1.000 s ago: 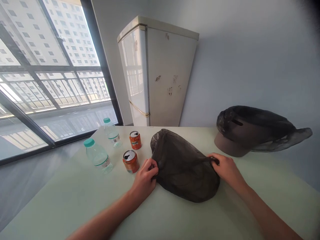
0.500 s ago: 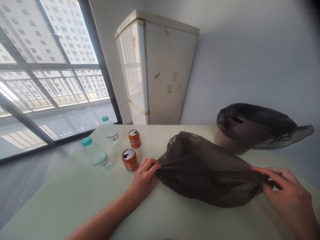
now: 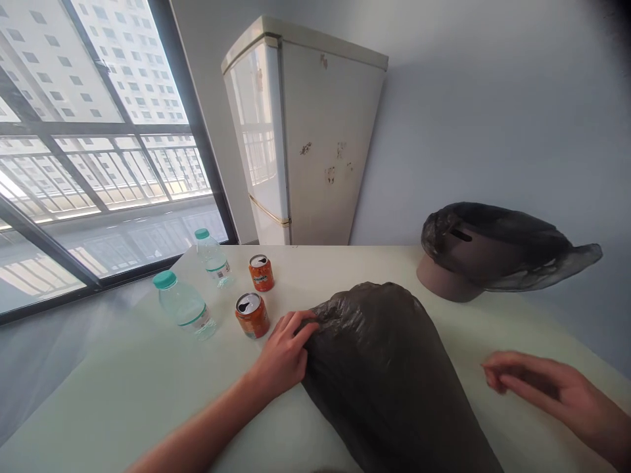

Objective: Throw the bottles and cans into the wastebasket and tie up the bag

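Observation:
My left hand (image 3: 284, 351) is closed on the upper left edge of a black plastic garbage bag (image 3: 389, 368). Puffed up, the bag lies across the table and runs out of view at the bottom. My right hand (image 3: 542, 394) hovers over the table to the right of the bag, apart from it. Its fingers are curled in toward the thumb, with nothing in them. Just left of my left hand stands an opened orange drink can (image 3: 253, 318); a second orange can (image 3: 261, 274) is behind it.
Two clear bottles with green caps, a nearer bottle (image 3: 182, 302) and a farther bottle (image 3: 213, 257), stand left of the cans. A brownish bin (image 3: 446, 279) lined with a black bag is at the back right. Beyond the table (image 3: 123, 394) stand a refrigerator (image 3: 330, 131) and a window.
My right hand has let go of the bag and moved slightly away. The bag's right end has swung down toward me. My left hand keeps its grip on the bag's edge.

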Tool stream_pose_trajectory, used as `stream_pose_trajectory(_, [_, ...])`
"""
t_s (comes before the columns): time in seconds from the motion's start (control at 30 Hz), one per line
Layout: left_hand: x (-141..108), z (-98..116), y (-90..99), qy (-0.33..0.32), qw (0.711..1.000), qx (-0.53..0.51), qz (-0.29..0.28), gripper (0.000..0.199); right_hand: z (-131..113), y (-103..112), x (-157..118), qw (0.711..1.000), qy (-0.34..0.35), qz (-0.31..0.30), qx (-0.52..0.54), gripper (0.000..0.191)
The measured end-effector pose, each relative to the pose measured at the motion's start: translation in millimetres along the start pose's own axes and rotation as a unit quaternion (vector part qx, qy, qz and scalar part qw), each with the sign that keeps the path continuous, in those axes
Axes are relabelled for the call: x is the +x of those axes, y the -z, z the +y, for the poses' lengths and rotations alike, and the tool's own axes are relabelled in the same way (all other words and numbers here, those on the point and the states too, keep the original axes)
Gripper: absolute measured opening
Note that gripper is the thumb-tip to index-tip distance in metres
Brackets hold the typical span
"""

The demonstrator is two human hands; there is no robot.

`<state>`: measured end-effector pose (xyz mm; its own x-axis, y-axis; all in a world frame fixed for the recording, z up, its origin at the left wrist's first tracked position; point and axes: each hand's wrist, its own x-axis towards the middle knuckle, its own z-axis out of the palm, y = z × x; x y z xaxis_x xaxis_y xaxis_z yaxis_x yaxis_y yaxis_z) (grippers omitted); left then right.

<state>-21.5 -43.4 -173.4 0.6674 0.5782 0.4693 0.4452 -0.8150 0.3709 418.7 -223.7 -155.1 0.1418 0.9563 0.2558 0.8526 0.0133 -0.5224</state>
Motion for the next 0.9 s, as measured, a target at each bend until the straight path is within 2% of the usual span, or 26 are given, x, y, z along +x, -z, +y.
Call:
stream_pose_trajectory(0.07, [1.3,8.7,4.4,-0.056,0.998,-0.025,-0.009,0.067,-12.2,8.1,32.9,0.999,-0.017,-0.003,0.052,0.031])
stream_pose_trajectory(0.13, [2.5,14.7,6.3,-0.101,0.993,-0.026,-0.047,0.062,-26.9,2.0,57.6,0.999,0.018,-0.018,0.03,0.038])
stream_pose_trajectory(0.17, [2.9,15.7,5.8,-0.112,0.991,-0.022,-0.068,0.057,-33.6,-5.2,67.7,0.998,0.046,-0.046,0.022,0.04])
stream_pose_trajectory(0.23, [2.8,13.7,1.9,-0.108,0.99,-0.009,-0.095,0.039,-42.0,-23.7,86.4,0.988,0.09,-0.122,0.034,0.043])
stream_pose_trajectory(0.3, [1.8,7.0,-4.4,-0.078,0.992,0.011,-0.097,0.025,-41.5,-43.0,104.8,0.978,0.103,-0.168,0.061,0.045])
stream_pose_trajectory(0.37, [0.6,-2.3,-10.7,-0.045,0.994,0.034,-0.096,0.025,-33.5,-59.8,121.9,0.982,0.07,-0.154,0.088,0.049])
stream_pose_trajectory(0.47, [-0.8,-16.5,-16.8,-0.019,0.993,0.06,-0.105,0.044,-18.2,-78.9,138.3,0.987,-0.013,-0.09,0.129,0.057])
stream_pose_trajectory(0.5, [-1.0,-20.4,-17.8,-0.011,0.992,0.066,-0.104,0.05,-14.3,-83.8,140.5,0.987,-0.021,-0.084,0.135,0.059])
stream_pose_trajectory(0.57, [-0.7,-25.5,-17.9,0.009,0.993,0.077,-0.094,0.061,-8.4,-92.4,140.6,0.986,0.017,-0.113,0.119,0.06])
stream_pose_trajectory(0.63, [0.6,-25.7,-15.6,0.031,0.994,0.084,-0.07,0.068,-3.0,-99.9,138.1,0.982,0.084,-0.158,0.063,0.057])
stream_pose_trajectory(0.7, [2.0,-20.6,-11.5,0.033,0.996,0.077,-0.042,0.072,4.6,-106.8,136.3,0.977,0.121,-0.176,-0.004,0.053])
stream_pose_trajectory(0.8, [2.3,-8.8,-6.3,-0.028,0.997,0.047,-0.058,0.064,20.6,-113.3,137.7,0.984,0.105,-0.127,-0.061,0.05])
stream_pose_trajectory(0.9, [0.1,-6.5,-7.9,-0.063,0.992,0.051,-0.097,0.047,31.9,-110.6,140.2,0.994,0.085,-0.054,-0.049,0.05])
